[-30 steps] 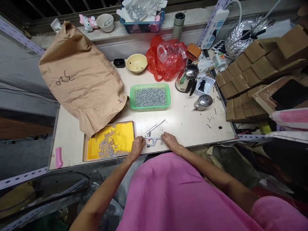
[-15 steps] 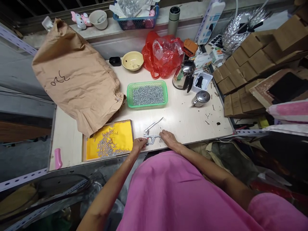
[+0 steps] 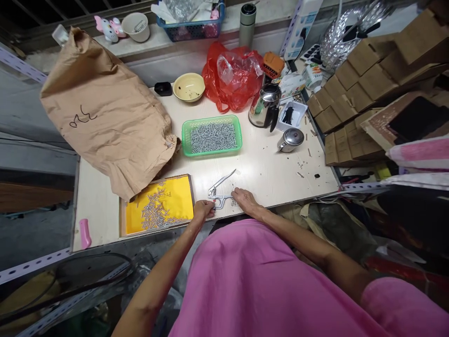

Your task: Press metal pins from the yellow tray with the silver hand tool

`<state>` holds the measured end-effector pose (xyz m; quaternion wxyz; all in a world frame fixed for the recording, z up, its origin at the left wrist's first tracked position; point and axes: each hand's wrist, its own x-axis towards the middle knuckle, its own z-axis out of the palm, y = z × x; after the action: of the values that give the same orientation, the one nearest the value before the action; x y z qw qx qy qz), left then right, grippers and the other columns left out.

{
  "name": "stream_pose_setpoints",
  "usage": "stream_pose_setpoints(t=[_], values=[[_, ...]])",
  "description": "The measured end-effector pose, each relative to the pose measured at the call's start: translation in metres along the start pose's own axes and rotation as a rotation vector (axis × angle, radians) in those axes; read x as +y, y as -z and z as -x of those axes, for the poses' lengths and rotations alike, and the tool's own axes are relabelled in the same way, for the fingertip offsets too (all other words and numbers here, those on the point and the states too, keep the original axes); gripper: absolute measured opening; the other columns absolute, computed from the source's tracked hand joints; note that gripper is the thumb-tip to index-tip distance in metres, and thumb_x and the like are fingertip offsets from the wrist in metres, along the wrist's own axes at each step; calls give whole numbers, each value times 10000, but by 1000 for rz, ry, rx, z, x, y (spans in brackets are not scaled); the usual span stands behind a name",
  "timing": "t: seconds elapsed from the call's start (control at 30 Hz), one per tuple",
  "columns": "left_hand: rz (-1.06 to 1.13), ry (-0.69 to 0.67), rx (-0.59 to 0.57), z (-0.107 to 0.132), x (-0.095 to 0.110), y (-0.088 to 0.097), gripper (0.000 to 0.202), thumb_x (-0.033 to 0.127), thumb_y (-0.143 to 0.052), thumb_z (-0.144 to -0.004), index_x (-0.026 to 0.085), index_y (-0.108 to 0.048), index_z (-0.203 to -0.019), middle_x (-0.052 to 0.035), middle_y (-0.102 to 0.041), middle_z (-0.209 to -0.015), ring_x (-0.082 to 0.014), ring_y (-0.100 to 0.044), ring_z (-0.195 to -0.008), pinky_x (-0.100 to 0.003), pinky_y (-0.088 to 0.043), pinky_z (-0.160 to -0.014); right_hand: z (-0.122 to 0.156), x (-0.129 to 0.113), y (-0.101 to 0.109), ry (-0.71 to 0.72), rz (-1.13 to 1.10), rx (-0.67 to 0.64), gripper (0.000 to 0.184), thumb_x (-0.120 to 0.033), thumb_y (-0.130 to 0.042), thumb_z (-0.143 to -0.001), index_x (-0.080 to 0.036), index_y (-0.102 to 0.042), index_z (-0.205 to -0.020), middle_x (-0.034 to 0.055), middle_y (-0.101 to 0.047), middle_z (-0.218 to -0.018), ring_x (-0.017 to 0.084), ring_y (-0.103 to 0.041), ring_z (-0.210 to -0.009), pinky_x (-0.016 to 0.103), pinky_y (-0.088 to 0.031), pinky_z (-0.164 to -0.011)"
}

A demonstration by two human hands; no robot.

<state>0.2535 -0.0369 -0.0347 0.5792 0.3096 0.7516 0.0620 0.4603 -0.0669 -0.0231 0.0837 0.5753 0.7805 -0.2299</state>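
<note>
Pinching the metal tool (image 3: 226, 197) at its head with my left hand (image 3: 204, 209), right hand (image 3: 245, 200) over its handle (can't tell if gripping), by the desk's (image 3: 273, 175) front edge. Probably light, stiff; I'd grab the handle.

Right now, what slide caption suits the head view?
Left hand and right hand at opposite ends of a metal hand tool, beside a yellow-lined tray of metal pieces.
</note>
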Motion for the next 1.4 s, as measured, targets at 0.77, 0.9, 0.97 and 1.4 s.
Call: stream_pose_setpoints(t=[0.77,0.9,0.97,1.4], values=[[-321,-26,-12,2,3,0,117,205,-682,-698,146,-615,-621,29,-516,-365,-112,-536,-367,-188,-443,-445,-4,3,-13,14,-38,51,364,-55,-322,-937,-166,-600,-1144,143,-588,-1103,233,-535,-956,342,-412,-799],[-222,34,-16,4,3,-3,101,212,-667,-723,146,-621,-663,17,-556,-399,-129,-585,-417,-198,-474,-479,-3,2,-12,-8,-71,38,317,-73,-416,-919,-176,-595,-1160,145,-578,-1149,237,-535,-995,358,-420,-840],[-165,47,-23,5,2,-3,91,212,-658,-737,140,-626,-693,12,-571,-414,-131,-594,-429,-208,-493,-498,-4,3,-8,-8,-93,69,302,-148,-519,-906,-181,-573,-1201,162,-534,-1267,260,-509,-1084,389,-416,-884],[-90,41,-1,7,0,-6,88,194,-686,-718,132,-624,-710,16,-568,-421,-132,-598,-442,-216,-511,-506,-52,24,26,234,54,76,1021,-409,-836,-621,-105,-318,-1447,216,-390,-1446,380,-277,-1356,546,-170,-1113]])
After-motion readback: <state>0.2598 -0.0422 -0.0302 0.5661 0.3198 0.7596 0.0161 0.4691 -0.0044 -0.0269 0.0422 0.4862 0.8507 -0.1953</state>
